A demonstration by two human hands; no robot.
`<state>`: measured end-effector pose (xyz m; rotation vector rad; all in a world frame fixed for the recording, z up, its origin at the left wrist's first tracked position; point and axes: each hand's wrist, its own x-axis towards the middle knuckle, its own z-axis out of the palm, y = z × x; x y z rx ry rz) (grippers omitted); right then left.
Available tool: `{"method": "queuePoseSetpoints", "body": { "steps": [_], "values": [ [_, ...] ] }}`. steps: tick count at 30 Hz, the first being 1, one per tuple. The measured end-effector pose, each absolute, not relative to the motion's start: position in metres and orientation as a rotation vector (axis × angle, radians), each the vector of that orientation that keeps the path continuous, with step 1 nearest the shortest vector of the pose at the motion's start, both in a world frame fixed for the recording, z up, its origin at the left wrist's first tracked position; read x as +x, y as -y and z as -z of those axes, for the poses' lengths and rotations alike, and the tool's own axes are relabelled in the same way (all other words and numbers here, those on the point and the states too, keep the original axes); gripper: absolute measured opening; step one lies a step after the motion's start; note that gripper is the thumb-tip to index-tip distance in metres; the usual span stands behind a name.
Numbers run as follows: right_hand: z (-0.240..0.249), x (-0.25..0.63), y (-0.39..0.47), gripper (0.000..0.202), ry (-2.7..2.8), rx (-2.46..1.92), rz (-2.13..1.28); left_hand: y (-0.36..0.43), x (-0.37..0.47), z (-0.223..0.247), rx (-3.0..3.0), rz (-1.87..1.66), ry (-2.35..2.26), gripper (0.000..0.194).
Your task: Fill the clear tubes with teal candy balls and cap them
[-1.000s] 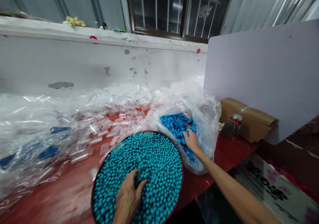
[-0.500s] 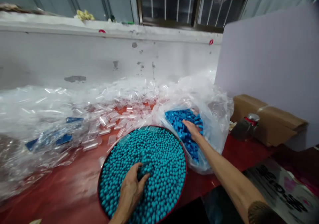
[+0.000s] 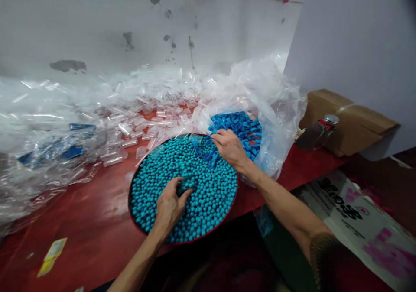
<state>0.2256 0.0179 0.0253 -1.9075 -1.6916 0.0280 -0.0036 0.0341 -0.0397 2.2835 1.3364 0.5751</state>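
Observation:
A round red-rimmed tray (image 3: 236,192) full of small teal balls (image 3: 208,205) sits on the table. Among the balls, my left hand (image 3: 170,203) has its fingers curled around a clear plastic container (image 3: 187,183) with teal balls showing through it. At the tray's far right edge, my right hand (image 3: 229,147) is closed with fingertips together on a small blue plastic piece, mostly hidden. Several loose blue plastic pieces (image 3: 208,155) lie on the balls beside its fingertips. Behind that hand, a clear plastic bag (image 3: 273,127) lies open with many more blue pieces (image 3: 240,125) inside.
Clear plastic tubes (image 3: 130,142) are scattered behind the tray on the red table (image 3: 94,222). Crumpled clear bags (image 3: 48,153) lie at left. A glass jar (image 3: 316,131) and a brown cardboard package (image 3: 351,121) stand at right, before a pale panel (image 3: 351,45).
My right hand has moved left from the bag of blue pieces to the tray's edge, and blue pieces now lie on the balls. My left hand stays in the tray. The view has tilted down.

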Motion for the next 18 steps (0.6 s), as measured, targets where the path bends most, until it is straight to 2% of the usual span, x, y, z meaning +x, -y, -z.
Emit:
{"method": "queuePoseSetpoints", "body": {
  "steps": [3, 8, 13, 18],
  "values": [
    [-0.018, 0.222, 0.041, 0.026, 1.617, -1.835, -0.060, -0.033, -0.003, 0.037, 2.287, -0.548, -1.378, 0.037],
    [0.039, 0.214, 0.112, 0.025, 1.434, -1.982, -0.226, -0.026, -0.002, 0.034, 2.325, -0.537, -1.476, 0.029],
    [0.075, 0.203, 0.109, 0.046, 1.427, -2.197, -0.251, -0.023, -0.002, 0.034, 2.356, -0.606, -1.395, 0.020],
    [0.074, 0.204, 0.092, 0.047, 1.482, -2.219, -0.158, -0.023, -0.004, 0.033, 2.323, -0.569, -1.328, 0.019]
  ]
}}
